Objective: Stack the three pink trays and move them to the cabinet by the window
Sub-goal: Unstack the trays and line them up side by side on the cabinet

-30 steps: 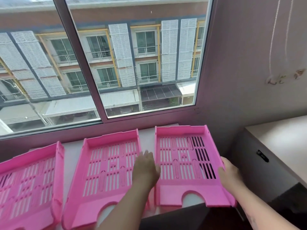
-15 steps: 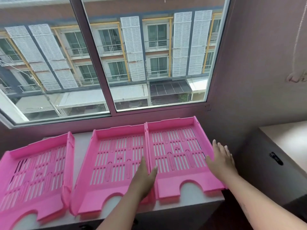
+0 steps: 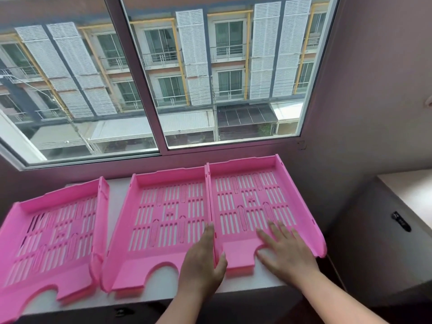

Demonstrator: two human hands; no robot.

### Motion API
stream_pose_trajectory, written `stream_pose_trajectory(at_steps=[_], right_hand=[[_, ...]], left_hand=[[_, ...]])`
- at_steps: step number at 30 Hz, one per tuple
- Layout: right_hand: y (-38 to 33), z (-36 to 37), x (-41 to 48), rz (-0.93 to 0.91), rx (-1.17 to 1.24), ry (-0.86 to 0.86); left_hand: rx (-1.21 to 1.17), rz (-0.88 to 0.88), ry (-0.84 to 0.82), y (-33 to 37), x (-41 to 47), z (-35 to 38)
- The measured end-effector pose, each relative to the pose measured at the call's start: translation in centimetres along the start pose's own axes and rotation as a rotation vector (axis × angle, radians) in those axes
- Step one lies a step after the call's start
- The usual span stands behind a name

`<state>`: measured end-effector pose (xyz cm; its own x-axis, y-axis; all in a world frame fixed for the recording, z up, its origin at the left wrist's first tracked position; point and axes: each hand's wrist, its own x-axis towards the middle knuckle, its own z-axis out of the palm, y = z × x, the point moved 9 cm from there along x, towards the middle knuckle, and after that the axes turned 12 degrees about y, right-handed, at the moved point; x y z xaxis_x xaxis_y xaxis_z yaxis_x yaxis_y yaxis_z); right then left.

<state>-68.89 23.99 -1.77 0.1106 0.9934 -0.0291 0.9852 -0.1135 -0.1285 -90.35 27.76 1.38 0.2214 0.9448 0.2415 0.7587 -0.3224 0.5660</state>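
Observation:
Three pink slotted trays lie side by side on a white cabinet top under the window. The left tray sits apart; the middle tray and right tray touch along their sides. My left hand straddles the wall between the middle and right trays, thumb inside the right tray, fingers in the middle one. My right hand lies flat, fingers spread, on the front floor of the right tray over its cutout.
A large window rises right behind the trays. A grey wall closes the right side. A lower cabinet with a black latch stands to the right.
My right hand moved from the right tray's outer edge onto its front floor. The left hand settled over the wall between the two trays. The view shifted slightly.

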Motion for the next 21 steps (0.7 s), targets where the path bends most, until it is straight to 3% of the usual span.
stream_pose_trajectory(at_steps=[21], right_hand=[[-1.6, -0.1, 4.6, -0.019, -0.022, 0.002]], left_hand=[[0.14, -0.039, -0.097, -3.0, 5.8, -0.1]])
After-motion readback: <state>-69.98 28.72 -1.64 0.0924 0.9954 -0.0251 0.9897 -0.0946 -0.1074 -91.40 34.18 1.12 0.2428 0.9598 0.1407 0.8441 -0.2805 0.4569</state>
